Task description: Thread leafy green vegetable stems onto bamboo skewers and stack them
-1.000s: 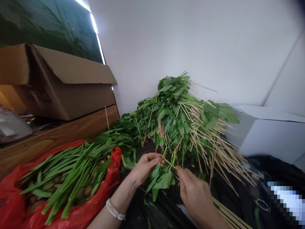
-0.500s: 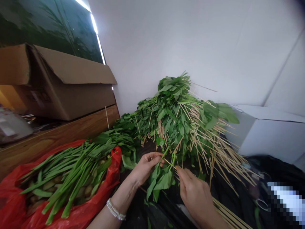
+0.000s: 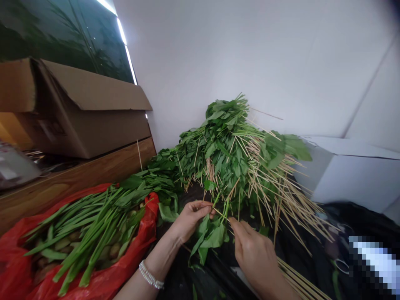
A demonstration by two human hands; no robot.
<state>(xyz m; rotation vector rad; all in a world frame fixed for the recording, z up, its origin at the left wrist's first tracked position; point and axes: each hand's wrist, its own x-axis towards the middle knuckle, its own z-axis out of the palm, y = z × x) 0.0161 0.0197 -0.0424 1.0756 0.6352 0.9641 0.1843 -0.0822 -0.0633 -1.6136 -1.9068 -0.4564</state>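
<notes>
My left hand (image 3: 194, 216), a beaded bracelet (image 3: 150, 275) at its wrist, pinches a leafy green stem near the end of a thin bamboo skewer (image 3: 220, 213). The leafy greens (image 3: 212, 237) hang below the fingers, their stems crossing the skewer. My right hand (image 3: 251, 246) is closed round the skewer's other end. Just beyond both hands rises a big heap of skewered greens (image 3: 225, 141), with many skewer ends (image 3: 290, 196) poking out to the right. More loose skewers (image 3: 300, 279) lie beside my right wrist.
A red plastic bag (image 3: 137, 250) holding long green stalks (image 3: 93, 229) over small roundish produce is at the left. Behind it a cardboard box (image 3: 103, 129) sits on a wooden surface (image 3: 78, 179). At the right stand a white box (image 3: 359, 179) and black plastic (image 3: 353, 212).
Both hands keep nearly the same grip on the skewer and greens. The hanging leaves have swung slightly left, and the whole view has shifted a little.
</notes>
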